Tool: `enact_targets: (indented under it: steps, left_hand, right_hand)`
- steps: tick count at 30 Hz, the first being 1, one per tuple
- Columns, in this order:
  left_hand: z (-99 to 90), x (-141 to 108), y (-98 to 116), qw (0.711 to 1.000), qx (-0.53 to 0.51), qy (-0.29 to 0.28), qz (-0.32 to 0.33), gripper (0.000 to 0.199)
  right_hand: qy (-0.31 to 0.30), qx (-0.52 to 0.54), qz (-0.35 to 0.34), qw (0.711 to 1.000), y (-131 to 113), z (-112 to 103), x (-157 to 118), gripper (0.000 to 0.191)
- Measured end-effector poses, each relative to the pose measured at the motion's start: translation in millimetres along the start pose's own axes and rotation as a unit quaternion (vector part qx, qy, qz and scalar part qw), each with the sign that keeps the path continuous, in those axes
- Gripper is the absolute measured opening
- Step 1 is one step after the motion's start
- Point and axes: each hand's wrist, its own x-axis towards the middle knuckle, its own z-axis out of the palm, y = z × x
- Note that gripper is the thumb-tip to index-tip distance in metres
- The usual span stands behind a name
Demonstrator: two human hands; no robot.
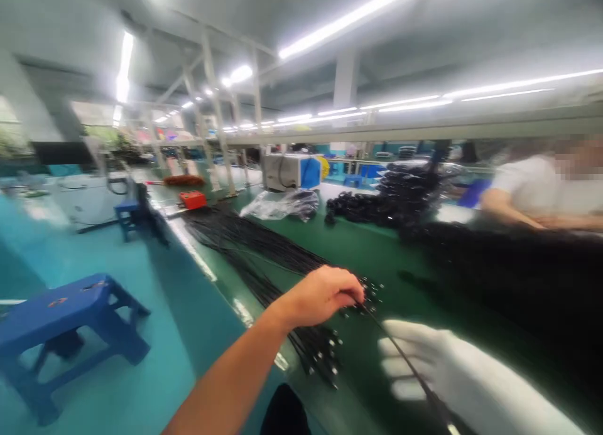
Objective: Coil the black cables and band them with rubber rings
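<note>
My bare left hand (332, 290) is closed, thumb and fingers pinching a thin black cable (400, 353). From that pinch the cable slants down to the right, towards the lower edge of the view. My right hand (424, 363), in a white glove, is somewhat blurred; its fingers are stretched out and apart, and the cable crosses in front of the palm. Whether the glove touches the cable I cannot tell. Beneath and beyond my left hand, a long bundle of black cables (264, 240) lies along the green table (362, 240), with small shiny ends pointing towards me.
A blue stool (70, 316) stands on the floor at left. Farther along the table are a red box (192, 200), clear plastic wrap (282, 205) and a grey-and-blue machine (289, 172). Black coiled cables (405, 190) are piled at right, near a co-worker in a white shirt (522, 184).
</note>
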Motion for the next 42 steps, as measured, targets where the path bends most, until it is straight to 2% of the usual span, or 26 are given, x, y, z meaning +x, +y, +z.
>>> enact_targets:
  steps: [2, 4, 7, 9, 12, 15, 18, 21, 23, 25, 27, 30, 33, 35, 38, 40, 42]
  left_hand:
    - [9.7, 12, 21, 0.998, 0.047, 0.035, 0.010, 0.016]
    - [20.3, 19, 33, 0.998, 0.064, 0.006, -0.003, 0.016]
    - [34.6, 26, 37, 0.995, 0.004, -0.100, 0.006, 0.015]
    - [40.9, 30, 35, 0.990, -0.059, -0.128, 0.022, 0.017]
    - [46.0, 41, 36, 0.985, -0.115, -0.121, 0.039, 0.017]
    - [53.4, 53, 39, 0.988, -0.114, -0.100, 0.038, 0.016]
    - [68.9, 57, 34, 0.987, -0.115, -0.105, 0.049, 0.020]
    - [85.9, 51, 14, 0.995, -0.049, -0.091, 0.017, 0.027]
    - [93.8, 40, -1, 0.996, 0.060, -0.054, -0.038, 0.030]
    - [99.2, 23, -6, 0.987, 0.138, -0.049, -0.064, 0.030]
    - [104.5, 3, 1, 0.980, 0.182, -0.070, -0.045, 0.028]
    - [111.7, -27, 27, 0.971, 0.224, -0.067, 0.040, 0.022]
    - [106.7, -37, 53, 0.962, 0.229, -0.035, 0.142, 0.020]
    - [91.2, -29, 64, 0.959, 0.233, -0.008, 0.162, 0.020]
    - [57.6, -1, 70, 0.963, 0.244, 0.010, 0.109, 0.020]
    - [40.0, 19, 68, 0.976, 0.203, -0.029, 0.078, 0.016]
    - [32.5, 34, 65, 0.986, 0.138, -0.073, 0.054, 0.011]
  right_hand:
    - [-0.121, 0.052, 0.037, 0.991, 10, 18, -3, 0.036]
    - [-0.180, 0.122, 0.055, 0.974, 20, 26, -2, 0.034]
    - [-0.212, 0.197, 0.063, 0.955, 32, 21, 1, 0.036]
    - [-0.235, 0.224, 0.068, 0.943, 35, 16, 0, 0.037]
    - [-0.255, 0.240, 0.067, 0.934, 36, 11, -1, 0.035]
    - [-0.254, 0.246, 0.042, 0.935, 34, 10, -2, 0.036]
    - [-0.266, 0.256, 0.003, 0.929, 32, 6, -6, 0.038]
    - [-0.229, 0.274, -0.096, 0.929, 23, -4, -15, 0.035]
    - [-0.171, 0.301, -0.171, 0.922, 14, -14, -21, 0.033]
    - [-0.113, 0.322, -0.221, 0.913, 3, -23, -26, 0.027]
    - [-0.068, 0.318, -0.242, 0.914, -6, -31, -27, 0.023]
    - [-0.013, 0.293, -0.237, 0.926, -11, -37, -22, 0.027]
    - [0.019, 0.286, -0.216, 0.933, -4, -37, -13, 0.027]
    - [0.014, 0.265, -0.188, 0.946, 4, -33, -8, 0.027]
    - [-0.072, 0.215, -0.115, 0.967, 16, -23, -6, 0.035]
    - [-0.151, 0.198, -0.075, 0.966, 21, -15, -8, 0.042]
    - [-0.200, 0.194, -0.061, 0.958, 25, -8, -10, 0.044]
